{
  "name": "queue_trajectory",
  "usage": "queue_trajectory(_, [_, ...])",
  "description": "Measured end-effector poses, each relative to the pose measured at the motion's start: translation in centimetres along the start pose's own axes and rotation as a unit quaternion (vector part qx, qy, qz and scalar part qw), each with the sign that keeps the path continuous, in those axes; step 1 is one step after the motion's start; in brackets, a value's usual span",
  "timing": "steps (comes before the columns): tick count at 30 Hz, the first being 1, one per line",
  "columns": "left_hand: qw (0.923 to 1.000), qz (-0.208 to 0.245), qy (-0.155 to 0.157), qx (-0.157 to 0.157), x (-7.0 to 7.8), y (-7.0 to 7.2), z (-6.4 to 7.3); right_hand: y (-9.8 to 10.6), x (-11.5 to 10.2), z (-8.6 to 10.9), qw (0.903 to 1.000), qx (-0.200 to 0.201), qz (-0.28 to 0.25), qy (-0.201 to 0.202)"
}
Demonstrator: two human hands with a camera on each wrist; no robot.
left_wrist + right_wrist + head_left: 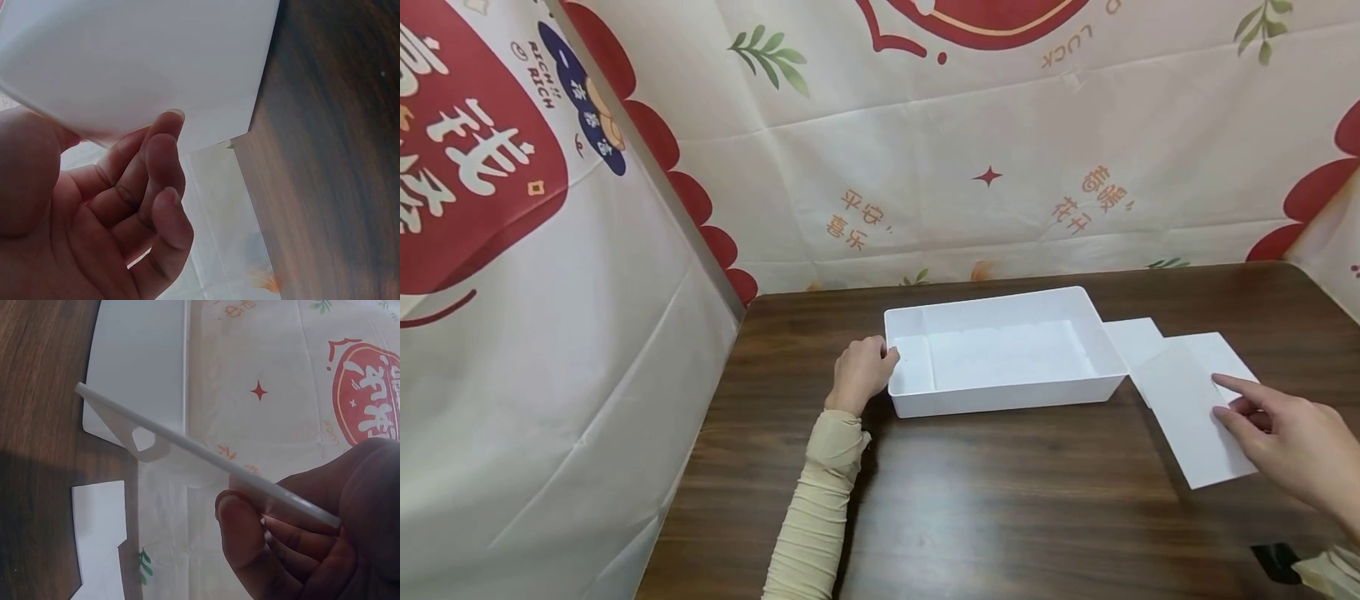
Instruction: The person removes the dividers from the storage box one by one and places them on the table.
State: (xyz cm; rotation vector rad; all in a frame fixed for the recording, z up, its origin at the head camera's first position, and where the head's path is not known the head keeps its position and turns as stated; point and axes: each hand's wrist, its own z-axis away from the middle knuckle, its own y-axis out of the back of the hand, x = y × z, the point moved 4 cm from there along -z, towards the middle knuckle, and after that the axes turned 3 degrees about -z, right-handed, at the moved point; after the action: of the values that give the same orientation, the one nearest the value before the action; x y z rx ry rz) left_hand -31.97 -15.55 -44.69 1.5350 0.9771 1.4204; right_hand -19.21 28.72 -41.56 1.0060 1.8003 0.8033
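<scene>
A shallow white plastic box point(1007, 398) stands upright on the table, its inside visible from above. My left hand point(861, 372) grips its left end, the thumb at the rim. The left wrist view shows the fingers point(164, 156) curled against the outside of the box wall point(144, 62). At the right, my right hand point(1292, 433) pinches a thin white panel point(1195, 425) between thumb and fingers. Seen nearly edge-on, this panel point(206, 456) is tilted over the table. Beneath and beyond it, flat white pieces point(1131, 337) lie beside the box's right end, partly hidden by the panel.
The dark wooden table point(1022, 500) reaches back to a printed cloth point(925, 167) hanging behind it. More cloth point(587, 333) hangs along the left side. Near the right sleeve is a small black object point(1276, 562).
</scene>
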Motion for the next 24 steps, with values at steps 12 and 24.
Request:
queue_trajectory(12, [1.0, -0.003, 0.004, 0.006, 0.2, -0.4, 0.1, -0.6, 0.8, 0.1, 0.9985, -0.03, 0.008, -0.044])
queue_trajectory(24, [1.0, -0.007, 0.0, 0.005, -0.2, 0.0, 0.0, -1.6, 1.5, 0.4, 0.9976, -0.051, 0.002, -0.047])
